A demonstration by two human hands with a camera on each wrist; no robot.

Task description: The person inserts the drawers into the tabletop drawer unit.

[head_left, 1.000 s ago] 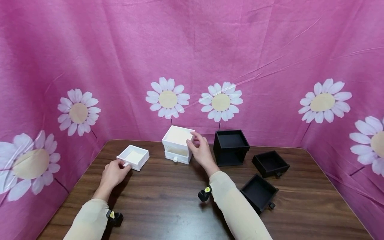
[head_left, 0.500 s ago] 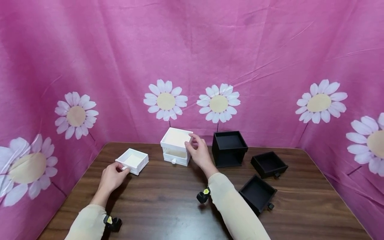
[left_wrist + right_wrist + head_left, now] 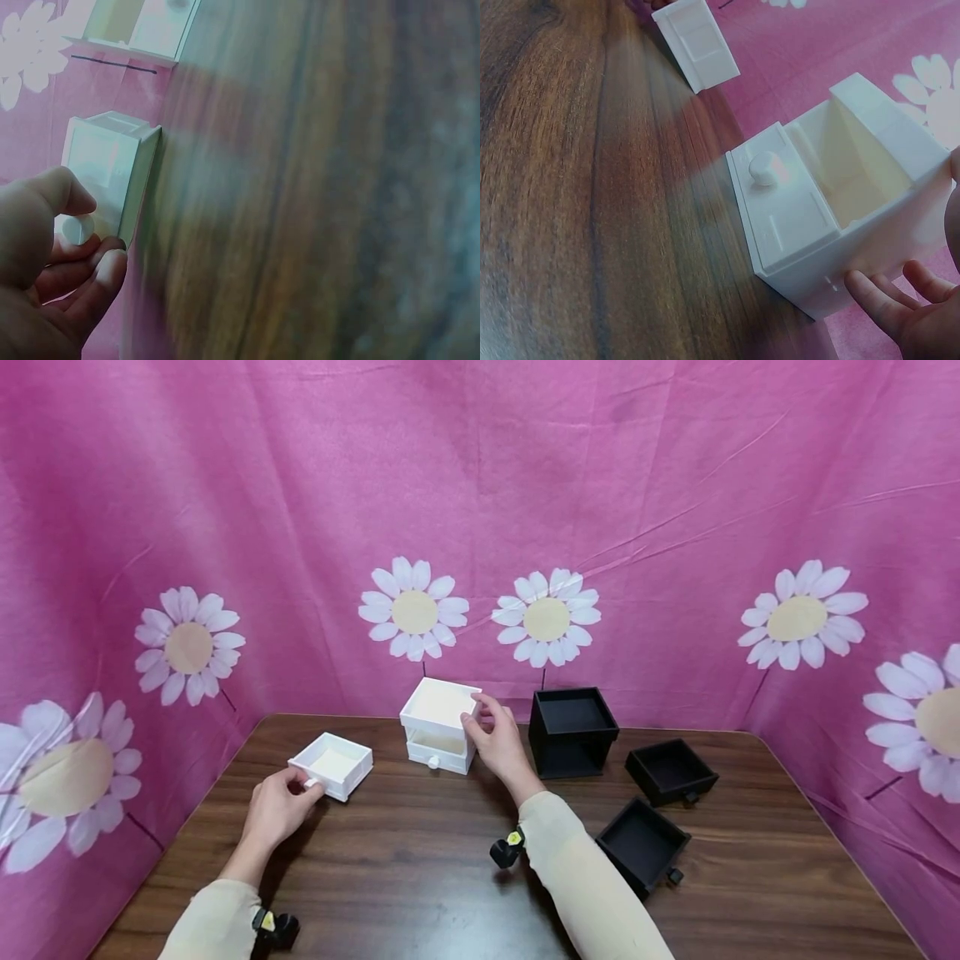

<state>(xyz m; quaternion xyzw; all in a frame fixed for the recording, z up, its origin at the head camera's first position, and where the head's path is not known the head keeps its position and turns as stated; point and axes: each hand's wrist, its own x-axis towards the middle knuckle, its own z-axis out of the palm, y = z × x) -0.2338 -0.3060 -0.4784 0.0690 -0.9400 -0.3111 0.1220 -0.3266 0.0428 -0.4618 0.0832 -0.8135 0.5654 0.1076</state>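
My left hand point(image 3: 277, 806) pinches the round knob point(image 3: 78, 229) of a small white drawer point(image 3: 332, 766) between thumb and fingers, at the left of the table. The head view shows the drawer's pale inside, with nothing in it. My right hand point(image 3: 498, 739) holds the right side of a white two-tier mini cabinet point(image 3: 441, 702), thumb and index finger at its top edge. In the right wrist view, other fingertips point(image 3: 859, 285) touch its side wall. The cabinet's upper slot point(image 3: 847, 180) has no drawer; a lower drawer with a round knob point(image 3: 765, 169) sits inside it.
A black cabinet point(image 3: 572, 718) with an open front stands right of the white one. Two loose black drawers point(image 3: 670, 772) lie at the right, the nearer one partly behind the right sleeve point(image 3: 588, 877). A pink flowered curtain point(image 3: 480, 485) surrounds the wooden table point(image 3: 405, 860).
The head view has shifted slightly. Both hands keep their holds, on the drawer's knob and the cabinet's side; the drawer has hardly moved.
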